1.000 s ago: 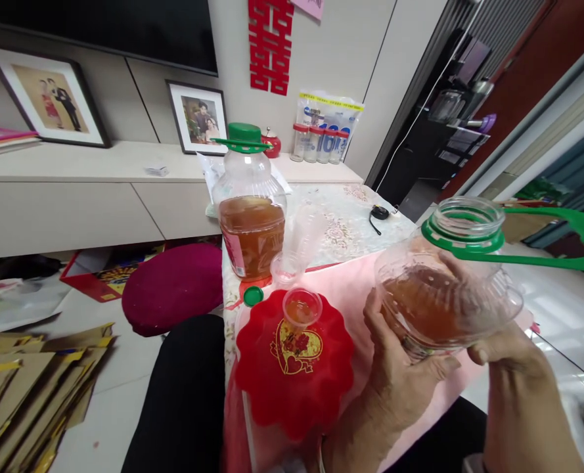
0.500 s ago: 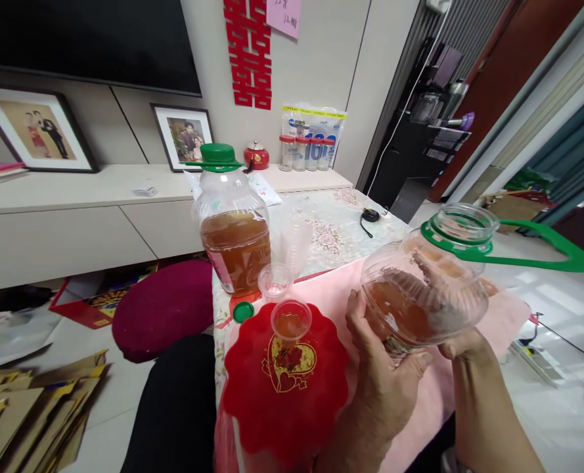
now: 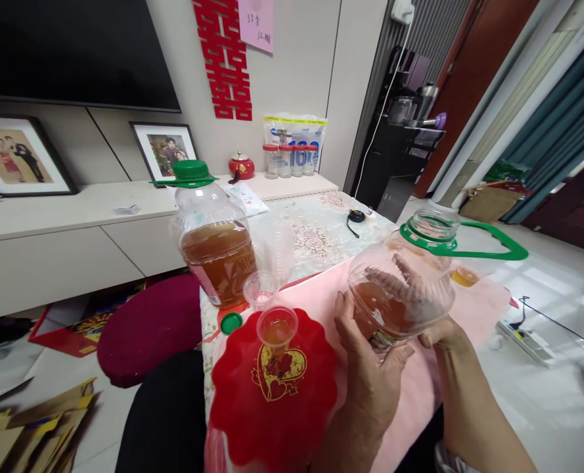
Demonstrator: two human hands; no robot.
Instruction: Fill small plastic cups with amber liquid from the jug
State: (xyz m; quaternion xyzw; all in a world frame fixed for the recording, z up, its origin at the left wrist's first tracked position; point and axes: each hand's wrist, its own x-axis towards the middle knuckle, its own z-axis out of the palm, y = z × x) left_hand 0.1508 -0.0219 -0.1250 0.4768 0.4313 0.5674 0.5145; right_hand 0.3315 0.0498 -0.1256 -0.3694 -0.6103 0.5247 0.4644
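Both hands hold an open clear plastic jug (image 3: 401,289) with amber liquid and a green neck ring with a raised handle (image 3: 489,240). My left hand (image 3: 370,371) cups its base and near side. My right hand (image 3: 442,338) grips it from below on the right. The jug is tilted and held above a pink cloth (image 3: 429,387). To its left a small clear cup (image 3: 276,326) with a little amber liquid stands on a red scalloped plate (image 3: 272,394). An empty small cup (image 3: 260,288) and a loose green cap (image 3: 231,322) lie just behind.
A second jug (image 3: 213,243) with a green lid stands on the table's left. A stack of clear cups (image 3: 279,246) lies beside it. A maroon stool (image 3: 148,325) and cardboard (image 3: 30,433) are on the floor left. A power strip (image 3: 525,338) lies on the floor right.
The view has swung right and up, so everything shifted left in the picture. The held jug has come lower and nearer the plate, still tilted in both hands.
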